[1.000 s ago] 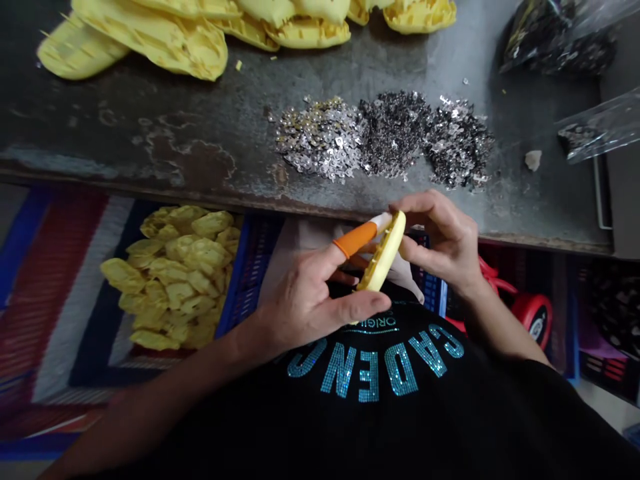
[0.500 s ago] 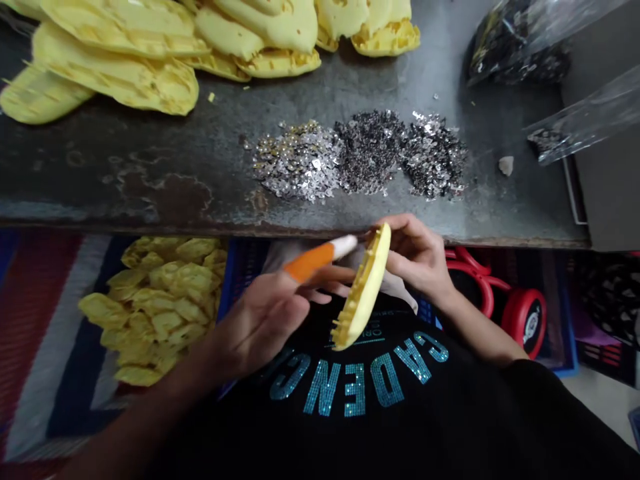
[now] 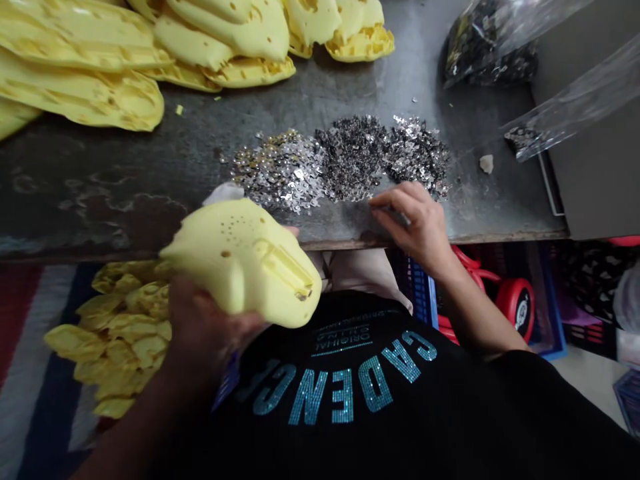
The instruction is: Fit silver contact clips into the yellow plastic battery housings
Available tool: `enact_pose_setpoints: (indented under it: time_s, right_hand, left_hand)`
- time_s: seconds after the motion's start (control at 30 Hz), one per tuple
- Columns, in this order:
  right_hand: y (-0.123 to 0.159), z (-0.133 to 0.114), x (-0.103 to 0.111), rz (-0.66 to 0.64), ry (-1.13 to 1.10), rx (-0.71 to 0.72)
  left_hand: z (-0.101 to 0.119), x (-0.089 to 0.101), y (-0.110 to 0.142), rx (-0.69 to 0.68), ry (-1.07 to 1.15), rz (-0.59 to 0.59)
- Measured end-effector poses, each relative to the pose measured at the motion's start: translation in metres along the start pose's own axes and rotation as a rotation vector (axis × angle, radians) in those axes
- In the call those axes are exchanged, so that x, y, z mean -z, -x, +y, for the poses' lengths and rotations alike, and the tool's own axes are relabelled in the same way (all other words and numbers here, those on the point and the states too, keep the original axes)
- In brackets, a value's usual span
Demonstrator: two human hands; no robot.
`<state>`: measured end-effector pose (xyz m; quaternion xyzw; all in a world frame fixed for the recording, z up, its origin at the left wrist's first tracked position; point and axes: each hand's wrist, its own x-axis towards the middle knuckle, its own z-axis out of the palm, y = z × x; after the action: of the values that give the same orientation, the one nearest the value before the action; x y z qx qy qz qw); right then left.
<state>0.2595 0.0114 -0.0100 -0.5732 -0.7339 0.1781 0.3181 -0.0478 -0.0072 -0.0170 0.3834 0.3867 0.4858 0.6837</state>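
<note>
My left hand (image 3: pixel 210 327) grips a moulded yellow foam piece (image 3: pixel 245 263) from below, at the near edge of the table. The piece has a row of small holes and a slotted recess, and it hides most of my fingers. My right hand (image 3: pixel 413 223) rests at the table edge, its fingertips close to a heap of dark sequins (image 3: pixel 353 159) and a heap of silver sequins (image 3: pixel 417 153). A pale blurred bit shows between its thumb and fingers, too unclear to name. A third heap, of silver and gold sequins (image 3: pixel 280 172), lies to the left.
A worn steel table (image 3: pixel 125 207) carries a heap of yellow foam pieces (image 3: pixel 220 40) at the back. Clear plastic bags of dark sequins (image 3: pixel 490 40) lie back right. More yellow pieces (image 3: pixel 120 340) lie below on the left, and a red wheeled object (image 3: pixel 515 307) stands lower right.
The yellow piece has turned, showing its holed face, and moved up and left in my left hand. My right hand has let go and moved to the sequins. The orange finger cover is no longer visible.
</note>
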Motion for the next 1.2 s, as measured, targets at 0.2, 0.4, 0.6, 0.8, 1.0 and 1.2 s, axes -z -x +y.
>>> enact_pose_setpoints:
  time_s: [0.2, 0.4, 0.6, 0.8, 1.0, 1.2]
  right_hand:
    - [-0.023, 0.006, -0.015, -0.067, 0.424, 0.172]
    - [-0.040, -0.020, -0.049, -0.106, 0.494, 0.295]
    - [-0.023, -0.012, -0.032, -0.074, 0.442, 0.327]
    - [-0.016, -0.010, -0.013, -0.083, 0.346, 0.223]
    - [-0.033, -0.020, -0.034, -0.187, 0.412, 0.228]
    - [-0.030, -0.020, -0.031, -0.205, 0.347, 0.184]
  left_hand:
    - [-0.012, -0.012, 0.009, 0.039, 0.059, 0.091]
    - [-0.013, -0.011, 0.019, 0.112, 0.159, 0.096]
    - [-0.014, -0.010, 0.018, 0.160, 0.192, 0.046]
    - [-0.016, -0.014, 0.014, 0.163, 0.241, 0.062]
    - [-0.017, -0.018, 0.018, 0.170, 0.271, 0.079]
    - [-0.017, -0.018, 0.020, 0.192, 0.290, 0.085]
